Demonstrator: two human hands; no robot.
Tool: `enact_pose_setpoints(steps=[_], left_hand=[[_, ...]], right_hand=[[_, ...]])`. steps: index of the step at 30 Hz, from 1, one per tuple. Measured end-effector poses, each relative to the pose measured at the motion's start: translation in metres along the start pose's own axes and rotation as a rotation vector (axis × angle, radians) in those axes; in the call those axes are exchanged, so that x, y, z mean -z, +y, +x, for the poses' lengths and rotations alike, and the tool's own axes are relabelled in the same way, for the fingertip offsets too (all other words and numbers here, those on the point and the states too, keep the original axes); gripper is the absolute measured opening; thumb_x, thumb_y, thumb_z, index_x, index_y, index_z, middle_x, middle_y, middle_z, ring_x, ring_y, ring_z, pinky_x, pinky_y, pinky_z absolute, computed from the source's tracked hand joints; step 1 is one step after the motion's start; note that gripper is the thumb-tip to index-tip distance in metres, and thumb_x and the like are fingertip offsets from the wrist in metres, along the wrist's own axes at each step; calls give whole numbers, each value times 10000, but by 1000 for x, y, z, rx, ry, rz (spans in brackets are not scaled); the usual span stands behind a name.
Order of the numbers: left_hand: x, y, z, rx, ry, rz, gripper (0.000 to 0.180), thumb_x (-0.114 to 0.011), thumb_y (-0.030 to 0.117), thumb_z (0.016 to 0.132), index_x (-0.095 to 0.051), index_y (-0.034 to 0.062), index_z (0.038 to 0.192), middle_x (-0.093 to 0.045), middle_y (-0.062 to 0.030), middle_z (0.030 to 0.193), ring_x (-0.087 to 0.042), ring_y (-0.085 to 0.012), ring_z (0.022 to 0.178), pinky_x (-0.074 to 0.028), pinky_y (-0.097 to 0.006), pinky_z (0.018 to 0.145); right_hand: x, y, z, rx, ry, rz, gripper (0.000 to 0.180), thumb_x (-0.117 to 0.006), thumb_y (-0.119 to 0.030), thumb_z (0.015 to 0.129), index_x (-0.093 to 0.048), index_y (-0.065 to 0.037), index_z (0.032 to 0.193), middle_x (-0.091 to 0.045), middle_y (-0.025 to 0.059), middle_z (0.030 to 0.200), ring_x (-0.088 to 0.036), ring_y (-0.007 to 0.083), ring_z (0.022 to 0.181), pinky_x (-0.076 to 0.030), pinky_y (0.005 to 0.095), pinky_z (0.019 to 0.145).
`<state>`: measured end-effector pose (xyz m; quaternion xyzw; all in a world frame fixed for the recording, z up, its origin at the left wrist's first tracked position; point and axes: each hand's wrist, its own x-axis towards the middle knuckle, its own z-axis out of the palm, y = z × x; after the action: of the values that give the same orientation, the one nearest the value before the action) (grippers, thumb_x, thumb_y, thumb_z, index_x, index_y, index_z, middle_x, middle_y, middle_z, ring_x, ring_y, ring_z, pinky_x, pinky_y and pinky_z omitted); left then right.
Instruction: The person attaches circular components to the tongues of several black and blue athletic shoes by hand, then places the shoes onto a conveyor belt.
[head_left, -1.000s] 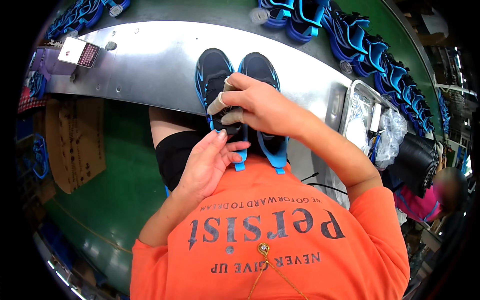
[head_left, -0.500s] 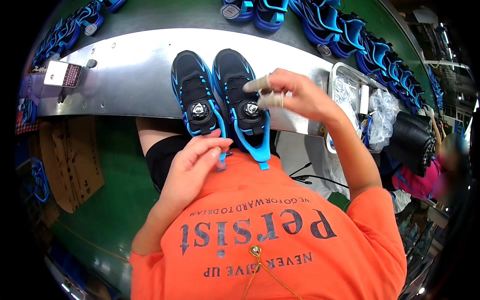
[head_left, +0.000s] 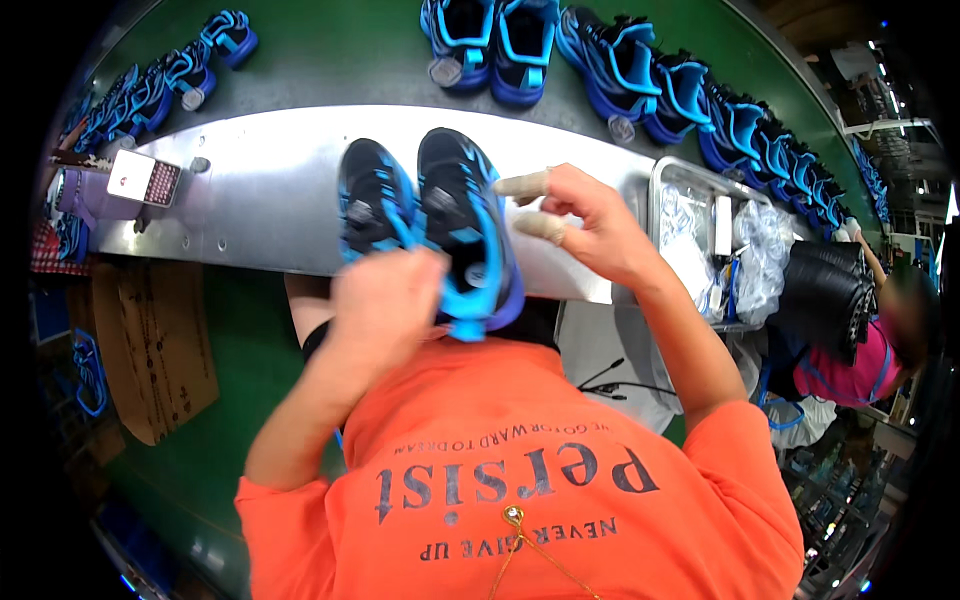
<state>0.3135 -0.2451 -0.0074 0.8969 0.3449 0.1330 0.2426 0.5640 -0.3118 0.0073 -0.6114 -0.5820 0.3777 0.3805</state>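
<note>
Presently, step: a pair of black-and-blue shoes [head_left: 430, 225] lies side by side on the metal shelf [head_left: 260, 200], being handled at the heels.
Left hand [head_left: 385, 300]: at 6 o'clock of the pair, blurred; probably gripping the left shoe's heel, though I cannot tell.
Right hand [head_left: 585, 225]: at 3 o'clock, loosely curled, taped fingertips [head_left: 522, 185] spread and empty, just beside the right shoe.
Next: likely calls for a steady hold on both shoes.
</note>
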Motion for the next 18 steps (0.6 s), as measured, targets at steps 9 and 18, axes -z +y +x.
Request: enact_pose_setpoints(steps=[9, 18], left_hand=[[118, -159, 176, 1, 410, 400, 251, -529, 233, 995, -669, 32, 1048, -687, -214, 929, -647, -419, 888, -500, -462, 779], [-28, -95, 257, -144, 110, 130, 443, -751, 247, 835, -612, 7, 1180, -644, -209, 1147, -595, -379, 1125, -473, -435, 978]], right_hand=[[49, 37, 51, -32, 243, -34, 361, -722, -158, 911, -663, -89, 1260, -646, 31, 879, -504, 83, 709, -467, 245, 698], [50, 83, 160, -48, 137, -432, 483, -758, -361, 855, -620, -91, 1231, -633, 197, 876, -608, 365, 815, -487, 431, 769]])
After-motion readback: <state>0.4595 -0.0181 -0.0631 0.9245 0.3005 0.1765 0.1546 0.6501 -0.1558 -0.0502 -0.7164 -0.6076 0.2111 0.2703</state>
